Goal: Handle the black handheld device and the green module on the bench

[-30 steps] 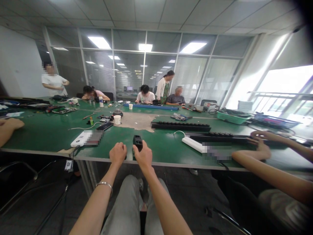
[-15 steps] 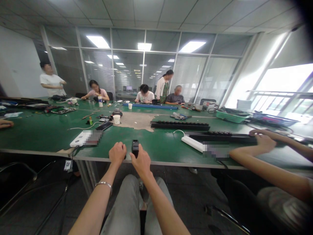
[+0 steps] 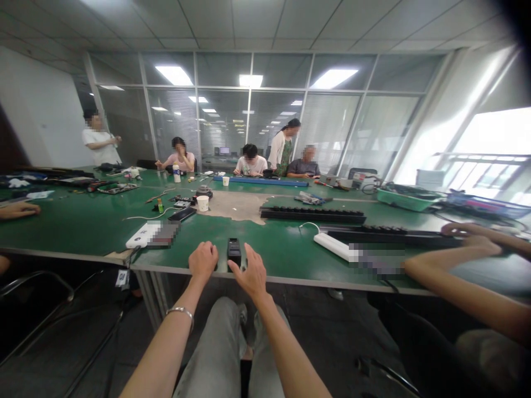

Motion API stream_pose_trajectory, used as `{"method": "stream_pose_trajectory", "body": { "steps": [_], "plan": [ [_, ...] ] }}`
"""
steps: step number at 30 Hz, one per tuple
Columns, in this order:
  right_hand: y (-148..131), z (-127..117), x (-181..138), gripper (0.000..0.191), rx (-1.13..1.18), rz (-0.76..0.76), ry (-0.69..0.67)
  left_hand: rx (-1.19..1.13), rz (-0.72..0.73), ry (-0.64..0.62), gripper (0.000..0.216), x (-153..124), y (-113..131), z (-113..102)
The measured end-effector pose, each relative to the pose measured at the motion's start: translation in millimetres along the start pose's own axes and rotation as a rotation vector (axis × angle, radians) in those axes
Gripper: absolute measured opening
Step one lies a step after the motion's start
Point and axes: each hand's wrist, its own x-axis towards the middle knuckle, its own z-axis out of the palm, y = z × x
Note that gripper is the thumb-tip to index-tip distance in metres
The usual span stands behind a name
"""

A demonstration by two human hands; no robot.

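Observation:
A small black block-shaped device [image 3: 234,252] lies on the green table [image 3: 83,224] close to its near edge. My right hand [image 3: 251,272] hovers just right of it with fingers spread, holding nothing. My left hand [image 3: 203,261] rests curled at the table edge, just left of the device, with nothing visible in it. A silver bracelet circles my left wrist.
A white power bank [image 3: 143,236] lies to the left and a white power strip [image 3: 335,246] to the right. Long black strips [image 3: 312,215] and a paper cup [image 3: 202,203] sit farther back. A neighbour's arms [image 3: 460,260] reach in from the right. Several people sit at the far side.
My right hand set the black device down on the table and let go, its fingers spreading. The left hand stayed at the edge.

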Motion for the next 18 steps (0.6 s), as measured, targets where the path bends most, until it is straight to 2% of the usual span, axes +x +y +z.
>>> {"method": "stream_pose_trajectory", "body": {
  "steps": [8, 13, 18],
  "plan": [
    [-10, 8, -4, 0.077, -0.108, 0.13, -0.052, -0.003, -0.012, 0.004, 0.035, -1, 1, 0],
    [-23, 11, -4, 0.078, -0.127, 0.178, -0.031, -0.007, 0.0, 0.019, 0.035, -1, 0, 1],
    [-32, 16, -2, 0.058, -0.132, 0.251, -0.024, -0.01, -0.028, -0.005, 0.034, -1, 0, -1]
  ]
}}
